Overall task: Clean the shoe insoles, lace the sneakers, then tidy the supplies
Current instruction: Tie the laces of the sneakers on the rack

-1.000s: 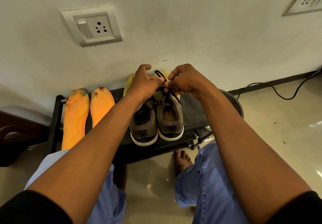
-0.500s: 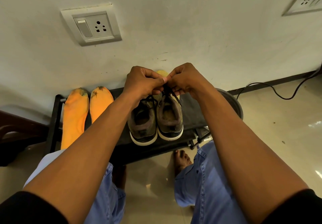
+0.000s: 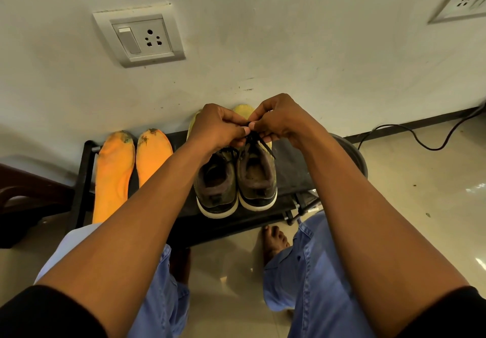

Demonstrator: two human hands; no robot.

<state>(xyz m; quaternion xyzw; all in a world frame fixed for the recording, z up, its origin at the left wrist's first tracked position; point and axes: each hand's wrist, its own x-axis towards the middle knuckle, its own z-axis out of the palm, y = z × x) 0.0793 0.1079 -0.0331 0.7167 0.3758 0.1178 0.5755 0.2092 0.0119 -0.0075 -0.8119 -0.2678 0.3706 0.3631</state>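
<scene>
Two dark sneakers with white soles stand side by side on a low black rack (image 3: pixel 84 174), heels toward me: the left sneaker (image 3: pixel 217 182) and the right sneaker (image 3: pixel 259 179). Above the right sneaker's tongue, my left hand (image 3: pixel 217 127) and my right hand (image 3: pixel 276 119) meet, both pinching its black lace (image 3: pixel 256 140). Their fingertips touch over the lace. Two orange insoles (image 3: pixel 113 174) with dirty toes lie on the rack to the left of the sneakers. The sneakers' toes are mostly hidden behind my hands.
The rack stands against a pale wall with a switch-and-socket plate (image 3: pixel 139 37). A dark round bin (image 3: pixel 352 153) sits right of the rack. A black cable (image 3: pixel 420 143) trails on the tiled floor. Dark wooden furniture (image 3: pixel 26 195) is at the left. My knees and bare foot (image 3: pixel 274 240) are below.
My hands have closed together over the right sneaker. The left thumb, raised a second ago, is now down on the lace, and the loop seen earlier above the hands is hidden.
</scene>
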